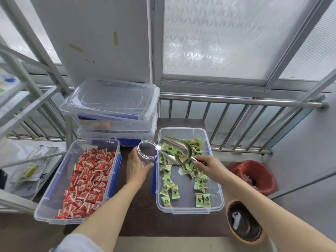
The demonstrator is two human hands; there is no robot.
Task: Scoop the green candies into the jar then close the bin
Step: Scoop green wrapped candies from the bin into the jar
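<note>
1. Green candies (182,176) lie scattered in the clear bin (189,210) on the dark tabletop (138,215); this bin is open, with no lid on it, and part of its floor is bare.
2. Left of this bin, across a strip of tabletop, stands a second open bin (45,213), which is filled with red candies (87,180).
3. Behind the red bin, and left of the far end of the green bin, closed clear containers (111,106) are stacked.
4. Right of the green bin, lower than the tabletop, a red basket (254,176) stands, and nearer to the camera a round brown bowl (244,222).
5. A metal scoop (175,149) is above the far half of the green bin, a few green candies inside it, its open end turned to the jar.
6. The clear jar (146,151) is just beside the left wall of the green bin, tilted, its mouth near the scoop's tip.
7. The left hand (136,169) is wrapped around the lower part of the jar.
8. The right hand (209,165) is closed on the scoop's handle, above the green bin.
</note>
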